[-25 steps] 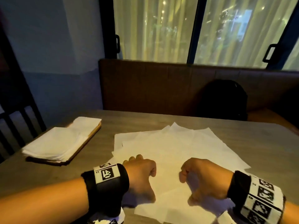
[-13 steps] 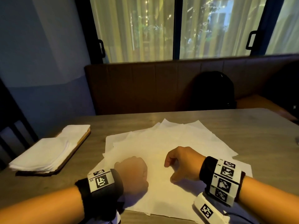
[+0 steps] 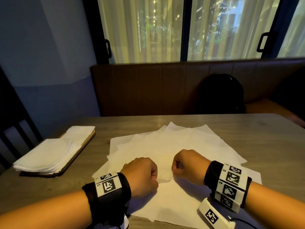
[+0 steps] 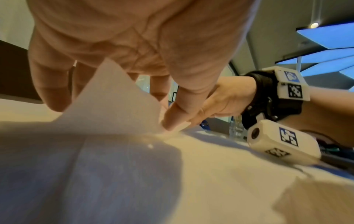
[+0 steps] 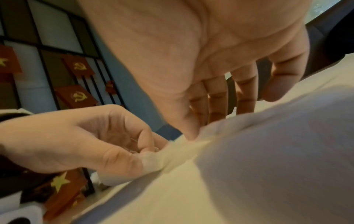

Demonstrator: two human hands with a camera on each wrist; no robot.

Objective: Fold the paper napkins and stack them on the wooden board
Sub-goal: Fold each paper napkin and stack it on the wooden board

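Hard to read from the head view: fingertips of both hands tucked under the knuckles, the grip itself out of sight there – plain only from the wrist cameras. Cut off at the lower frame edge: both forearms and the near edge of the wooden table (image 3: 247, 138). Beyond the table, a brown padded bench back (image 3: 148, 90) with a dark backpack (image 3: 221, 95) propped against it, mostly lost in shadow; above, curtained windows (image 3: 142, 28); at far left, part of a dark chair (image 3: 14, 129). Spread over the table's middle, loose unfolded napkins (image 3: 189, 142), overlapping at skewed angles, corners fanning toward the bench. At left, well apart from that spread, the wooden board (image 3: 82, 144), long axis running diagonally from near-left to far-right, almost wholly covered by the stack of folded napkins (image 3: 47, 157), with one more folded piece toward its far end; only the board's right edge showing. On the near part of the spread, the top napkin (image 4: 113, 106) with one corner lifted off the sheets below and pointing up. Left hand (image 3: 140, 176) curled, thumb and forefinger pinching that napkin's edge. Right hand (image 3: 188, 166) close beside it, thumb pressed down onto the same raised fold, forefinger behind it – a pinch too, the other fingers (image 5: 245, 94) hanging loosely bent over the paper. Marker-printed wristbands (image 3: 231, 184) on both wrists.
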